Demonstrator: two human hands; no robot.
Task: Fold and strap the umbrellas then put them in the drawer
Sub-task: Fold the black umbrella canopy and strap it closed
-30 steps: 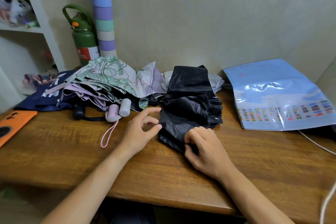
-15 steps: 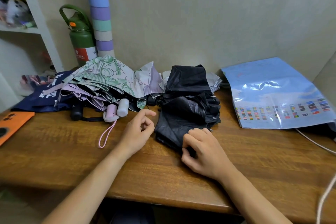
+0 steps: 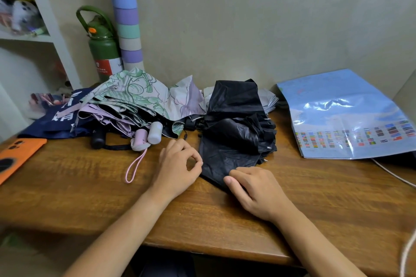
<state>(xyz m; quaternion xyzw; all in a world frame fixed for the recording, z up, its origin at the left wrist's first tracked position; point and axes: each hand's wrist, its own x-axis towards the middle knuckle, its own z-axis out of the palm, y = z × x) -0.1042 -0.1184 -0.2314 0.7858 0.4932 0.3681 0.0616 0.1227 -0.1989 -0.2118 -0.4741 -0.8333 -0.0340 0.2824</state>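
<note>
Two hands on crumpled black umbrella

Partial letters "Va" are read on the white label of the green bottle. Left of it, large white characters are seen on navy fabric, illegible.

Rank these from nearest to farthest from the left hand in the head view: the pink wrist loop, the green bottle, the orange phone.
From the left hand:
1. pink wrist loop, on the desk just to its left.
2. green bottle, upright against the wall, behind and left.
3. orange phone, at the desk's far left edge.
</note>
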